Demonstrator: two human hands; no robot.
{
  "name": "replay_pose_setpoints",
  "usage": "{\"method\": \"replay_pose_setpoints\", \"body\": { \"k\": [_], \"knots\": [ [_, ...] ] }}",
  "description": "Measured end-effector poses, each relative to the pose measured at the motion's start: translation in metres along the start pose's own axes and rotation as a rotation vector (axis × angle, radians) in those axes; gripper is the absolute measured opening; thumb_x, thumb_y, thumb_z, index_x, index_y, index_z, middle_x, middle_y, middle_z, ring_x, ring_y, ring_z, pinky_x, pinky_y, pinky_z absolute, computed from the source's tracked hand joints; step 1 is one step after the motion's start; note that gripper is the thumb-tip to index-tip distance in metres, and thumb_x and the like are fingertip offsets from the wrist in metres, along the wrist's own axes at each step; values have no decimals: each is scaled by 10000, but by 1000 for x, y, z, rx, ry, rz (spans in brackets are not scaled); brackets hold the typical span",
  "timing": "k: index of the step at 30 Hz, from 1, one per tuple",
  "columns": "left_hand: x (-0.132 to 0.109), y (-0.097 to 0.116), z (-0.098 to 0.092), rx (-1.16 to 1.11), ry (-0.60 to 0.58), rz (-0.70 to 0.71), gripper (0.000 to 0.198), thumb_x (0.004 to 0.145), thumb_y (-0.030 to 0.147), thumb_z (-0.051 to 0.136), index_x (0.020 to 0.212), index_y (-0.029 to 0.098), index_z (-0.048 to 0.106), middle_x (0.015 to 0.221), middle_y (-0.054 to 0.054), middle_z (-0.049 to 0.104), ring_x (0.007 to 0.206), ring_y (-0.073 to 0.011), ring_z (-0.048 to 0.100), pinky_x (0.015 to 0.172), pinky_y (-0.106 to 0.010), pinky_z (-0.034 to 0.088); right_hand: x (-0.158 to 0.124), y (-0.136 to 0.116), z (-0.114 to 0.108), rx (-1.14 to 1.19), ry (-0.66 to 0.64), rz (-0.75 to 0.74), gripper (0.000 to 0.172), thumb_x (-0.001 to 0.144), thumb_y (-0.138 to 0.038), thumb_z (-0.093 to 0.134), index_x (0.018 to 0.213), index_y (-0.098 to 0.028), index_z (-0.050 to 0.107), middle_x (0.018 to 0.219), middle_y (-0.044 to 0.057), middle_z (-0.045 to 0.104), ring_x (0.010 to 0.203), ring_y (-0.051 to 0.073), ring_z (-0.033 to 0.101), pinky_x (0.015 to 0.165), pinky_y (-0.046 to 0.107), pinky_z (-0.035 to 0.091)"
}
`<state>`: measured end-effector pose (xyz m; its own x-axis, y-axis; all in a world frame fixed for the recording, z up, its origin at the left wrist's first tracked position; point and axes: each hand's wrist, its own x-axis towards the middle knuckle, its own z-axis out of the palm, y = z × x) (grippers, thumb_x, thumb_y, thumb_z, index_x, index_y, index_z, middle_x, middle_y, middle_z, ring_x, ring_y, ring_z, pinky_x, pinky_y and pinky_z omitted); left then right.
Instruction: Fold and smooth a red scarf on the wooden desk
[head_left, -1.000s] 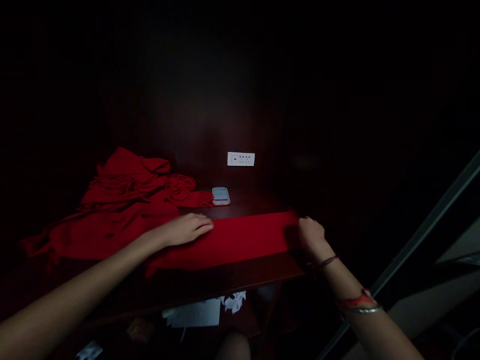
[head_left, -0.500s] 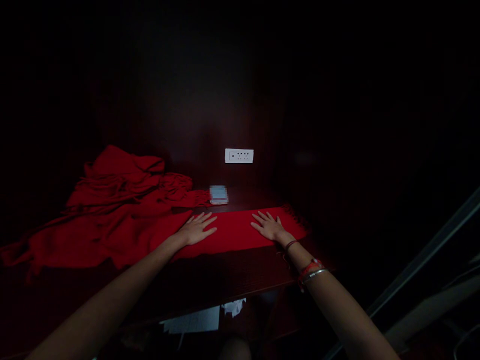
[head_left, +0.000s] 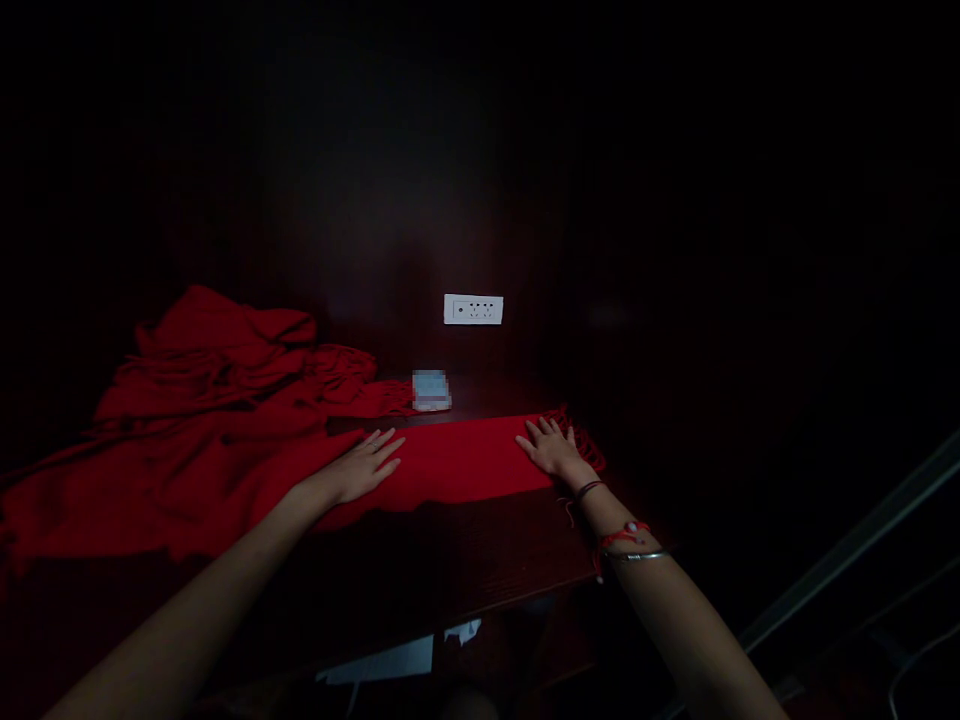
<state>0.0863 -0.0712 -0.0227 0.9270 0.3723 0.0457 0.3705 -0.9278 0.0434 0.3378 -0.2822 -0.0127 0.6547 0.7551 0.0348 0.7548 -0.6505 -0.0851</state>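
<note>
While the left hand (head_left: 364, 468) and the right hand (head_left: 553, 452) both lie palm down with fingers spread, gripping nothing, the red scarf (head_left: 457, 460) stretches beneath them across the dark table (head_left: 480, 545). The left hand rests where the smooth part meets looser, wavier cloth, and the right hand rests near the right-hand end, just beside the fringe (head_left: 589, 448), which lies in loose loops. Judging by the flat palms and the even stretch between them, the step in hand looks like smoothing and straightening this end of the scarf. Behind and to the left is a rumpled red heap (head_left: 217, 340); whether it is all one piece with the scarf I cannot tell. The phone (head_left: 430, 390), its face blurred, lies behind the smooth part, close against the heap's loose threads (head_left: 394, 398), below the socket (head_left: 473, 309). The next move, as I judge it, calls for light pressure from one palm to keep the smooth part in place while the other eases out the ripples on the left, without pulling the scarf askew
</note>
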Motion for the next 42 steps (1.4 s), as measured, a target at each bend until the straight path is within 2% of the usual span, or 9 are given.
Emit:
{"method": "replay_pose_setpoints", "body": {
  "k": [3,7,11,16,21,26,31,37,42],
  "knots": [
    [3,20,-7,31,87,95,482,813,392,246,1247,188,292,1333,-64,186,1206,-207,167,968,-359,167,-10,-17,-8,54,120,-203,653,756,-599,130,1285,-220,179,1360,49,90,1224,242,-24,942,493,1],
    [13,48,-8,-20,145,45,572,795,512,221,1254,175,275,1333,-92,179,1208,-213,161,955,-360,190,-20,-34,-8,134,-3,-475,651,735,-628,153,1287,-285,123,1361,-1,80,1227,226,-14,949,490,50],
    [15,50,3,-58,-3,31,586,773,560,224,1267,244,227,1335,-71,176,1211,-245,129,944,-421,163,-21,-32,0,82,-108,-444,657,729,-637,150,1282,-282,156,1353,19,124,1224,247,51,940,511,44],
    [7,37,8,-55,37,111,548,791,516,238,1264,238,238,1322,-59,229,1208,-220,158,955,-385,161,-20,-16,7,75,-1,-446,579,769,-576,188,1260,-275,240,1331,24,210,1213,220,145,951,458,127],
    [-10,49,-8,-13,186,318,432,816,423,274,1164,205,408,1200,-63,404,1095,-183,355,923,-305,247,-28,-6,1,194,246,-501,443,805,-432,310,1114,-160,472,1145,80,485,1094,177,375,926,346,248],
    [-31,70,-31,68,119,563,380,758,374,414,1115,245,440,1068,-47,482,955,-194,462,808,-293,351,-42,-8,-14,310,315,-672,291,809,-341,364,959,-178,553,959,51,578,909,135,498,828,279,349],
    [-35,66,-36,82,83,538,480,717,138,396,1175,277,361,1120,-24,460,959,-172,470,757,-251,371,-51,-22,-16,242,210,-825,266,765,-347,450,930,-171,562,913,50,583,878,142,503,822,287,341],
    [-26,63,-27,102,147,496,230,818,245,335,958,226,516,934,-24,549,841,-147,516,725,-238,377,-62,-36,-18,187,185,-923,359,731,-427,476,963,-162,544,920,65,571,880,155,493,806,302,327],
    [-24,64,-25,111,211,485,249,853,269,278,907,207,514,857,-14,545,752,-120,518,669,-211,381,-64,-37,-18,92,252,-949,269,784,-342,427,945,-162,545,856,53,569,830,141,483,772,291,322]
  ]
}}
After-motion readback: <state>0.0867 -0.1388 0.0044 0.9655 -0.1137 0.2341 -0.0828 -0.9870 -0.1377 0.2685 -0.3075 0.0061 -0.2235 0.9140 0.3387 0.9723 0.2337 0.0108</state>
